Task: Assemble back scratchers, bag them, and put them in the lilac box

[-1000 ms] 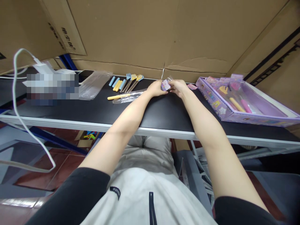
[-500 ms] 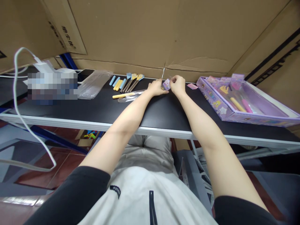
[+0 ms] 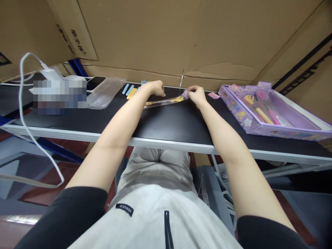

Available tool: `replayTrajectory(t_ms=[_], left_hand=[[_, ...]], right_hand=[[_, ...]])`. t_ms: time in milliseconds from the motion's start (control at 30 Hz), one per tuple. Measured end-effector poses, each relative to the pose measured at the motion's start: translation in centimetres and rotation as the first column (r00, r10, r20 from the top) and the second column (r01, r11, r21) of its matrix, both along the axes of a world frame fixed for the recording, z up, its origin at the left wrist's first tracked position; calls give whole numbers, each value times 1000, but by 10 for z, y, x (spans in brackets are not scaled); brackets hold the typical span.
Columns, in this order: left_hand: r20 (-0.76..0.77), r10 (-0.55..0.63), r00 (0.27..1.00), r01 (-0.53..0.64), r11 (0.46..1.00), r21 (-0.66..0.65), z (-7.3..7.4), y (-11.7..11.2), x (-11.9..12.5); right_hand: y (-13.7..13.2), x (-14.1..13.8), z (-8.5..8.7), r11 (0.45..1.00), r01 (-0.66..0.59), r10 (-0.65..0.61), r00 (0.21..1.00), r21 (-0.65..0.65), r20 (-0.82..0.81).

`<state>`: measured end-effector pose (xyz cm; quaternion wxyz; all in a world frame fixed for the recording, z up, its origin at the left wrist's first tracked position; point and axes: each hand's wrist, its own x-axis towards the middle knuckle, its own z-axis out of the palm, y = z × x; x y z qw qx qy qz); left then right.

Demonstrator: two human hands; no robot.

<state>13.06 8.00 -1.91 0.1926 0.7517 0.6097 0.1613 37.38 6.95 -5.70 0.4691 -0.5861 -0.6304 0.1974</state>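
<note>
My right hand [image 3: 197, 95] pinches the small purple card [image 3: 185, 93] at the top end of a clear plastic sleeve [image 3: 164, 102]. Inside the sleeve lies a yellow back scratcher [image 3: 178, 99], its claw end near the card and its handle pointing left. My left hand [image 3: 157, 88] is above the sleeve and apart from it, fingers curled in and nothing visible in them. Behind my left wrist, partly hidden, are blue and yellow back scratcher heads [image 3: 144, 82]. Loose yellow handles [image 3: 131, 93] and blue handles [image 3: 128, 89] lie to the left.
At the right stands a purple display box [image 3: 259, 128] with several packed back scratchers. A pink card [image 3: 213, 95] lies beside it. Clear plastic bags [image 3: 103, 95] and a white cable [image 3: 23, 114] are on the left. Cardboard walls [image 3: 155, 38] enclose the black tabletop [image 3: 176, 124].
My left hand has let go near the card and moved left and up, its fingers now curled. The sleeved back scratcher shows more fully, while my right hand stays at the card.
</note>
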Motion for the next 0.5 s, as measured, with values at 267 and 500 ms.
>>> replayTrajectory(t_ms=[267, 500], left_hand=[[-117, -108, 987, 99, 991, -88, -7, -24, -25], [-92, -55, 994, 46, 995, -91, -6, -44, -14]], right_hand=[[-1, -1, 1, 998, -32, 37, 992, -46, 117], [8, 2, -3, 998, -58, 61, 986, -30, 153]])
